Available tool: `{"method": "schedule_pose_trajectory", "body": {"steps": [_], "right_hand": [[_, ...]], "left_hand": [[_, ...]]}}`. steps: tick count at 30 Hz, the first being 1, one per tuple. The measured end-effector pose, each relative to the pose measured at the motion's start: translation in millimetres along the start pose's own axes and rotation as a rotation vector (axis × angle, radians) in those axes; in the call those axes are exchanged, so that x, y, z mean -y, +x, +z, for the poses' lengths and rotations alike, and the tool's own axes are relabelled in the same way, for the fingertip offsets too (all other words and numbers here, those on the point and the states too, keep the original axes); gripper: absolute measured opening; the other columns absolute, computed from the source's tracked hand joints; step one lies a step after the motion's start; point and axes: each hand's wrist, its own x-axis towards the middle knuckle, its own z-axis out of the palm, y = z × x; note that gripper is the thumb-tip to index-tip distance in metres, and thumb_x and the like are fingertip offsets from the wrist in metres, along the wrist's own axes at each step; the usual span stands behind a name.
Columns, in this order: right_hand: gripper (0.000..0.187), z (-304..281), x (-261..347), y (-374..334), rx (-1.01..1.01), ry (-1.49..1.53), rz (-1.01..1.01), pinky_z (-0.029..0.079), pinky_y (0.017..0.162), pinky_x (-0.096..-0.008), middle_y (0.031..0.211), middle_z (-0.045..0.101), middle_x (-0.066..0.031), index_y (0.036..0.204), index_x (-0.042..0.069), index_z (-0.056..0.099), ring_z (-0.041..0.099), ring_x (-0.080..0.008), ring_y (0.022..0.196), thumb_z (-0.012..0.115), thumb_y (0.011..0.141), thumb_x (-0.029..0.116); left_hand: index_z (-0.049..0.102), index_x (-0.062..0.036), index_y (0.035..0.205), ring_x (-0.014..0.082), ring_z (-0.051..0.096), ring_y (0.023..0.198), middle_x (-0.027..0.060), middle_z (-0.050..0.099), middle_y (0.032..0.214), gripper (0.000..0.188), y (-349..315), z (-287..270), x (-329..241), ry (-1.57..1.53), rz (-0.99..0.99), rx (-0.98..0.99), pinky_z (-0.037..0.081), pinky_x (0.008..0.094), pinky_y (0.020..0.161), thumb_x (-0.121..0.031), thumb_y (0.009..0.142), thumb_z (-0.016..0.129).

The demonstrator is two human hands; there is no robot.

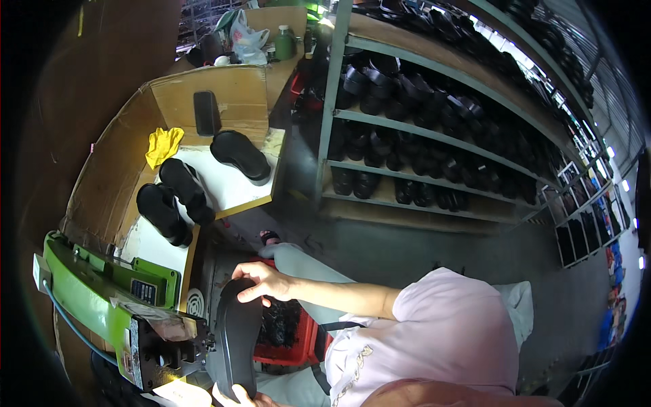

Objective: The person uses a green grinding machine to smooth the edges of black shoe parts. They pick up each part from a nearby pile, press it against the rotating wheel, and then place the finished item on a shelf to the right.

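A black shoe sole [239, 339] is held lengthwise between my two hands, next to the working head of a green machine [115, 302]. My right hand [261, 281] is closed over the sole's far end, with the thumb lying on its top face. At the bottom edge of the view, my left hand [247, 399] grips the near end, partly cut off by the frame. The sole's left edge is close to the metal parts of the machine head [169, 342]; whether they touch I cannot tell. A small lamp glow lights the area below the head.
A red crate [308, 342] with black scraps stands beyond the sole, by my legs. On the white table [230, 183] lie several black soles [241, 154] and a yellow cloth [163, 146], behind a cardboard screen [210, 78]. Shelves [420, 122] full of black footwear stand at the right.
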Motion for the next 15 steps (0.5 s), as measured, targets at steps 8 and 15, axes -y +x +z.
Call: {"method": "schedule_pose_trajectory", "body": {"steps": [8,15], "right_hand": [[0.036,8,-13,3,0.077,-0.012,0.064,0.045,0.037,-0.0216,0.086,0.061,-0.0065,0.107,0.001,0.050,0.058,-0.0085,0.059,0.074,0.082,0.010],[0.036,29,-25,4,0.150,-0.057,0.080,0.047,0.039,-0.0219,0.088,0.062,-0.0079,0.107,0.000,0.051,0.059,-0.0089,0.060,0.074,0.082,0.009]], "left_hand": [[0.060,0.0013,0.113,0.0376,0.060,0.091,0.0244,0.062,0.104,0.055,-5,-14,8,0.134,-0.010,-0.013,0.049,0.0459,0.081,-0.038,0.078,0.074],[0.060,0.0013,0.115,0.0398,0.061,0.090,0.0259,0.062,0.103,0.060,-19,-37,18,0.304,-0.020,-0.018,0.050,0.0485,0.080,-0.041,0.076,0.076]]}}
